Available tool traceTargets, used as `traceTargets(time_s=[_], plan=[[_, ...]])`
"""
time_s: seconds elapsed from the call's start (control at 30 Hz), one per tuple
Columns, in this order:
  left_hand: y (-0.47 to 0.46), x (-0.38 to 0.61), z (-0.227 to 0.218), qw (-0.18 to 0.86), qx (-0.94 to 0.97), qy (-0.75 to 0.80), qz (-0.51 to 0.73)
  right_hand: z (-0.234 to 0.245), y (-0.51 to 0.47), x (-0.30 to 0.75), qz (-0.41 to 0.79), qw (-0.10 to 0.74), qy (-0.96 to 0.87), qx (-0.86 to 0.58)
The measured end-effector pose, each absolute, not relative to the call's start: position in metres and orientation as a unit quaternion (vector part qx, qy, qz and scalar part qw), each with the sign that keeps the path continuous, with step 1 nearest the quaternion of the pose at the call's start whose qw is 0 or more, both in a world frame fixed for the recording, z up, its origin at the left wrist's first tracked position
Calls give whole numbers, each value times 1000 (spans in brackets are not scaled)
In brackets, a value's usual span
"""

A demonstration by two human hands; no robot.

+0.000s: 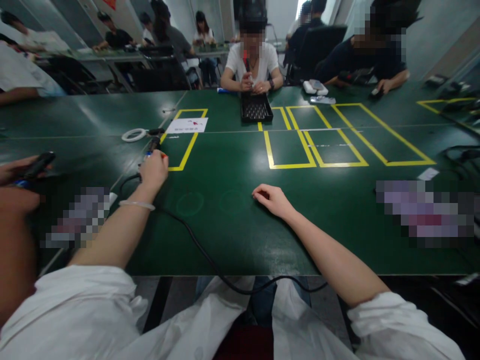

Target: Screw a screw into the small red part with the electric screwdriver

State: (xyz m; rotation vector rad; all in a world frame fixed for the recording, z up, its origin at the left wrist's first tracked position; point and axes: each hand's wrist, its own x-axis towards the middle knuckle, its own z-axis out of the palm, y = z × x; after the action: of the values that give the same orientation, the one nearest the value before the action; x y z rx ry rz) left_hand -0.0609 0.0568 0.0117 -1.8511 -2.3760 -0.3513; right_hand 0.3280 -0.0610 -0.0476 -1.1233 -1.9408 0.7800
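Note:
My left hand (153, 171) is closed around a dark handheld tool (153, 145) with blue and orange parts, left of the middle of the green table. My fingers cover most of the tool, so its exact kind is hidden. A black cable (189, 235) runs from near my left wrist across the table and over its front edge. My right hand (273, 200) rests on the tabletop right of the middle, its fingers curled together with nothing visible in them. A printed white card (187, 125) lies just beyond my left hand, beside a white ring-shaped coil (134, 135).
Yellow tape outlines (292, 166) mark the green table (225, 240). Across it, a person holds a red-and-black tool above a black tray (257, 119) of small parts. Blurred-out objects lie at both sides. At left, a neighbour's hand holds a black-and-blue device (37, 167).

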Motion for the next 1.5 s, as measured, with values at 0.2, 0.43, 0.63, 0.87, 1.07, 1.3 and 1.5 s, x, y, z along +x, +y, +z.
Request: traceTargets(time_s=[0.2,0.43,0.63,0.87,1.07,1.3,1.5], plan=[[16,54,-5,-233,-746,-564,-265,-48,-62,329,336,386,-737,-442],[-38,129,-22,-545,-719,-353,-248,-51,-61,326,490,409,-687,-347],[-41,129,-27,-577,-691,-350,-259,-51,-61,323,519,400,-679,-331],[-44,129,-32,-539,-685,-373,-318,-52,-59,326,465,418,-677,-389],[-46,129,-29,-507,-695,-386,-334,-52,-60,325,465,423,-672,-391],[-46,128,-29,-519,-694,-377,-326,-51,-60,326,463,420,-677,-390],[-46,128,-32,-531,-698,-362,-316,-50,-60,327,434,416,-691,-402]])
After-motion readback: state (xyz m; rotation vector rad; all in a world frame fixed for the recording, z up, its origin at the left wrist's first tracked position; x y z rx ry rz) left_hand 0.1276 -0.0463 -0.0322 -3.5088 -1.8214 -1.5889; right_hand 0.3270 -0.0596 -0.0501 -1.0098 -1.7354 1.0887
